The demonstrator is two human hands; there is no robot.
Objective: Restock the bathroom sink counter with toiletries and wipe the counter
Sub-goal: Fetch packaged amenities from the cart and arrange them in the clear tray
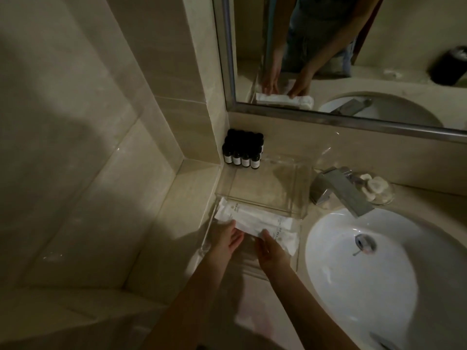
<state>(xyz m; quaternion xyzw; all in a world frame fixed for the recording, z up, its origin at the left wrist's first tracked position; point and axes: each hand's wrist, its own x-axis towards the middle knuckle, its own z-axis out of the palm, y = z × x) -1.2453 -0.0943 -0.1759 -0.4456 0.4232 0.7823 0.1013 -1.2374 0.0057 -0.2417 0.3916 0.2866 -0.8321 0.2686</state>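
Squaring white packets (255,219) in clear tray (265,183): long axis crosswise, just beyond left hand (226,239) and right hand (271,250), both flat-fingered, touching near edge.

**Bench beside the basin**

The beige stone bench (182,210) runs from the tiled left wall to the round white basin (353,286) sunk into it. In the back left corner, against the wall, a tight cluster of small dark bottles (242,152) with pale labels stands upright. Just in front of the bottles sits a clear plastic tray (267,183); more clear walls show in front of it, and whether these are one piece or two cannot be told. A chrome faucet (338,190) rises behind the basin, and just to its right is a glass soap dish (388,198) holding pale soap pieces (374,185).
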